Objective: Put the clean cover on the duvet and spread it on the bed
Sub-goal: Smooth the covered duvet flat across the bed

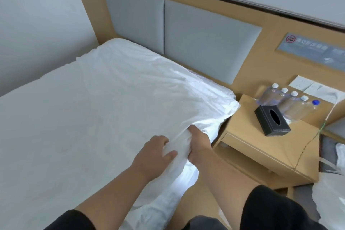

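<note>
Both hands bunch the duvet's near edge | left hand [155, 152] and right hand [198, 144] clench white cloth together, probably to tug it straight | duvet [115, 87] covers bed to headboard [203, 37] | nightstand [261, 147] beside, tissue box [271, 120], water bottles [291, 101].

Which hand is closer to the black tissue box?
Right. The right hand grips the white cover at the bed edge beside the nightstand holding the tissue box; the left hand sits farther away.

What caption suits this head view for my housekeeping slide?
Both hands, left hand and right hand, grip bunched white duvet at the bedside.
</note>
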### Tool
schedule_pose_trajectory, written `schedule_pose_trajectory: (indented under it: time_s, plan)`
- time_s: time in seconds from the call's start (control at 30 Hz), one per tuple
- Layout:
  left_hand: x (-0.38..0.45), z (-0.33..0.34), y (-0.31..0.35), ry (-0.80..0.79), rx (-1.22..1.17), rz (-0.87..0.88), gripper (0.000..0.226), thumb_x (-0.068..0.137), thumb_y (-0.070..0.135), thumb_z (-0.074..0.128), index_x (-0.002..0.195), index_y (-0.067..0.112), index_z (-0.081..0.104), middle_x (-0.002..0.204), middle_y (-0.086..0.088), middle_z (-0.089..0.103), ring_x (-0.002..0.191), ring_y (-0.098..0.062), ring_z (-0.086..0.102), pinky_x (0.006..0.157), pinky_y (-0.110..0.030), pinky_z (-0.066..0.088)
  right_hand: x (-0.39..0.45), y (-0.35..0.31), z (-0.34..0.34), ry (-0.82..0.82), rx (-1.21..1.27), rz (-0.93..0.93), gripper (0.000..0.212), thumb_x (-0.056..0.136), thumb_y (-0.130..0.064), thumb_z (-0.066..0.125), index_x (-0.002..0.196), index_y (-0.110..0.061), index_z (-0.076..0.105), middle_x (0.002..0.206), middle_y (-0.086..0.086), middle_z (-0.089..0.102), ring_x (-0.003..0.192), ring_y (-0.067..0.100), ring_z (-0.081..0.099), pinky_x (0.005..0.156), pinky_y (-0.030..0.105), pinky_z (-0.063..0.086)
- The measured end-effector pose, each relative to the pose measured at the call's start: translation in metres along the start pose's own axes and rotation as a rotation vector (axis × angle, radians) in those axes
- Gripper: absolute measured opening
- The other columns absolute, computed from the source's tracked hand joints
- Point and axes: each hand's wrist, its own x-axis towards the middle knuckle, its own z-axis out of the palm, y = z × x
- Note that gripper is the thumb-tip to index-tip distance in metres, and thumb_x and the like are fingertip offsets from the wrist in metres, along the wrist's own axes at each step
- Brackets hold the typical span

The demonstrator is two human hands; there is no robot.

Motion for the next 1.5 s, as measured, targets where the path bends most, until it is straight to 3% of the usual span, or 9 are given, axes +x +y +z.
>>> schedule_pose_trajectory:
  time_s: [0.27,0.37,0.47,0.63,0.73,0.83,1.03,1.3,1.5]
  plan:
    - [0.052,-0.004,-0.008,0.327,-0.160,-0.134,0.021,0.098,0.020,0.053,0.078,0.019,0.049,0.070,0.003,0.057,0.065,-0.009,0.051,0.060,-0.021,0.039,0.032,-0.014,-0.002,-0.185,0.002,0.101,0.053,0.074,-0.057,0.077,0.113,-0.022,0.073,0.107,0.002,0.078,0.095,0.023,0.076,0.094,0.041,0.057]
    - [0.088,-0.042,0.012,0.495,-0.077,-0.118,0.020,0.101,0.017,0.049,0.081,0.020,0.046,0.069,0.004,0.054,0.065,-0.015,0.049,0.059,-0.025,0.037,0.051,-0.020,-0.011,-0.285,-0.021,0.149,0.054,0.075,-0.069,0.072,0.099,-0.022,0.066,0.086,-0.005,0.074,0.068,0.017,0.070,0.069,0.031,0.054]
    - [0.127,-0.092,0.042,0.605,-0.003,-0.098,0.018,0.100,0.016,0.047,0.081,0.019,0.047,0.069,0.005,0.051,0.062,-0.011,0.044,0.057,-0.031,0.035,0.063,-0.017,-0.011,-0.395,-0.162,0.127,0.052,0.071,-0.058,0.071,0.069,-0.024,0.032,0.062,-0.005,0.027,0.049,0.016,0.020,0.045,0.027,0.022]
    - [0.149,-0.131,0.062,0.408,-0.294,-0.270,0.023,0.101,0.026,0.046,0.079,0.021,0.051,0.053,0.016,0.041,0.048,-0.008,0.033,0.038,-0.021,0.029,0.089,-0.011,0.006,-0.421,-0.294,0.208,0.041,0.089,-0.057,0.065,0.084,-0.019,0.049,0.072,-0.004,0.047,0.058,0.013,0.040,0.053,0.025,0.031]
    - [0.143,-0.125,0.063,0.320,-0.269,-0.306,0.025,0.102,0.028,0.047,0.080,0.021,0.054,0.051,0.018,0.041,0.047,-0.005,0.034,0.043,-0.022,0.032,0.099,-0.017,0.034,-0.548,-0.200,0.223,0.054,0.088,-0.068,0.061,0.126,-0.029,0.063,0.114,-0.003,0.069,0.098,0.015,0.066,0.083,0.030,0.050]
    - [0.142,-0.122,0.055,0.293,-0.357,-0.321,0.026,0.103,0.026,0.049,0.078,0.022,0.056,0.063,0.011,0.045,0.064,-0.014,0.038,0.058,-0.029,0.033,0.090,-0.006,0.068,-0.588,-0.185,0.205,0.075,0.069,-0.075,0.067,0.130,-0.032,0.060,0.125,-0.005,0.069,0.110,0.016,0.067,0.108,0.040,0.048]
    - [0.139,-0.130,0.023,0.296,-0.241,-0.308,0.021,0.101,0.029,0.049,0.084,0.021,0.058,0.057,0.019,0.049,0.053,-0.003,0.040,0.056,-0.025,0.035,0.080,0.030,0.099,-0.363,-0.332,-0.007,0.023,0.084,-0.031,0.063,0.101,-0.018,0.072,0.090,0.001,0.074,0.079,0.017,0.065,0.071,0.029,0.052]
    - [0.133,-0.102,-0.033,0.370,0.459,-0.136,0.013,0.101,0.027,0.051,0.101,0.015,0.054,0.098,-0.002,0.053,0.093,-0.028,0.052,0.077,-0.039,0.043,0.047,0.032,0.044,-0.356,-0.396,-0.119,0.027,0.081,-0.023,0.048,0.071,-0.031,0.072,0.070,-0.012,0.066,0.070,0.013,0.061,0.065,0.020,0.051]
    - [0.091,0.002,0.001,0.187,0.107,-0.039,0.024,0.095,0.031,0.043,0.075,0.019,0.043,0.071,0.007,0.047,0.070,-0.018,0.051,0.060,-0.030,0.035,0.025,0.011,-0.025,-0.407,-0.401,-0.138,0.039,0.084,-0.011,0.051,0.113,-0.023,0.075,0.113,0.007,0.075,0.107,0.027,0.070,0.085,0.039,0.060]
